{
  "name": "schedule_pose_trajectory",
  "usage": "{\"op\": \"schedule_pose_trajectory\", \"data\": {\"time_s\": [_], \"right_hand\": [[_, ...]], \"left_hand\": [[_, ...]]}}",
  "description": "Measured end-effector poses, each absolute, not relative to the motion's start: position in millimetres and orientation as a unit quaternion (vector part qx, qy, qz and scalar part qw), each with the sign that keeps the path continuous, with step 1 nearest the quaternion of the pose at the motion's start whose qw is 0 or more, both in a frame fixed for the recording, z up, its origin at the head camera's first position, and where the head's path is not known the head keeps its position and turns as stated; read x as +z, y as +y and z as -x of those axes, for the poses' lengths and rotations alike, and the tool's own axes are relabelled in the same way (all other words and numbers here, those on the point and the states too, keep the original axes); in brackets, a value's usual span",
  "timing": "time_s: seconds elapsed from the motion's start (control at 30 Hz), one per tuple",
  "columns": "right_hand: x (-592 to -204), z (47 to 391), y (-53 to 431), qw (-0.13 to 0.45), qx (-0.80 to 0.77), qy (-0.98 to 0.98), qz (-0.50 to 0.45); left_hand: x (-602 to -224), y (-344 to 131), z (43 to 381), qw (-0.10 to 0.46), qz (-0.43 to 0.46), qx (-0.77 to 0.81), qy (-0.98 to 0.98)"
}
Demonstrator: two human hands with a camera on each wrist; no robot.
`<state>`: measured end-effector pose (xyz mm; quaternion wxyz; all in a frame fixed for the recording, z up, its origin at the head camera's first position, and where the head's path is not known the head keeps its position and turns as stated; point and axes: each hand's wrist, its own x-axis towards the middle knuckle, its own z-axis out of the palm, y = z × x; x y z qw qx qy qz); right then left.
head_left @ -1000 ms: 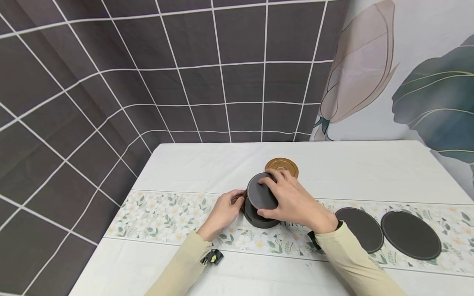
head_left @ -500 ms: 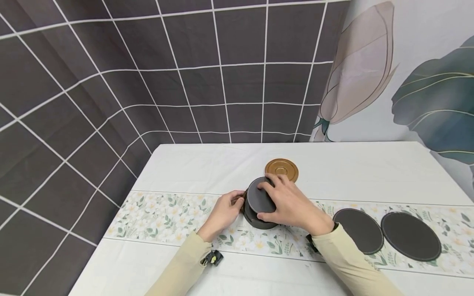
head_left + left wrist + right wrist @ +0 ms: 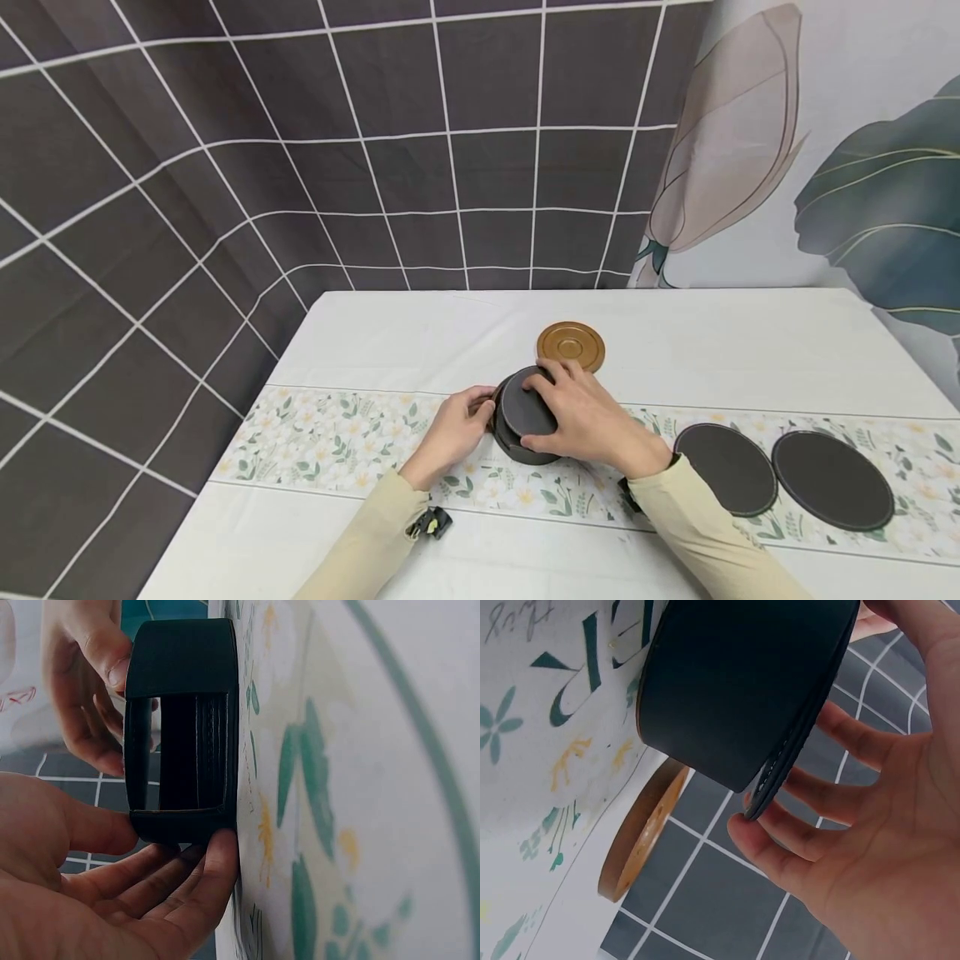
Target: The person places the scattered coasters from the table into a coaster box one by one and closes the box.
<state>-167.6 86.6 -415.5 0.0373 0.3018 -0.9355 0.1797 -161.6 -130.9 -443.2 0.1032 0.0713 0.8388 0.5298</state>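
Dark grid-patterned cloth (image 3: 487,171) backs a white-covered table (image 3: 750,350) crossed by a floral band (image 3: 322,437). Found at the centre of that band: a black round holder (image 3: 528,457), upright, with a rectangular cutout in its wall. Change noted: over the last second the black stitched disc (image 3: 525,412) has come down and nearer to the holder's mouth, and more of the brown round lid (image 3: 570,337) behind now shows. In this inspector's judgement the disc is close to being seated but not yet in; it lies tilted over the mouth, off-centre, and a narrow gap to the rim shows in the right wrist view. Layered edges visible through the cutout are possibly discs stacked inside. Left hand (image 3: 453,429): clamped on the holder's side, thumb at the upper edge, fingers against the wall. Right hand (image 3: 596,417): thumb and fingers spread wide, gripping the disc by its edge. To the right, one loose black disc (image 3: 723,467) and another loose black disc (image 3: 832,479) lie flat, side by side.
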Motion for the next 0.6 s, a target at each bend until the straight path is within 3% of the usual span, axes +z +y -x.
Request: {"op": "schedule_pose_trajectory", "data": {"time_s": [0.6], "right_hand": [[-419.3, 167.1, 84.7, 0.03, 0.194, -0.932, -0.306]], "left_hand": [[-441.8, -131.0, 160.9, 0.104, -0.075, 0.528, 0.839]]}}
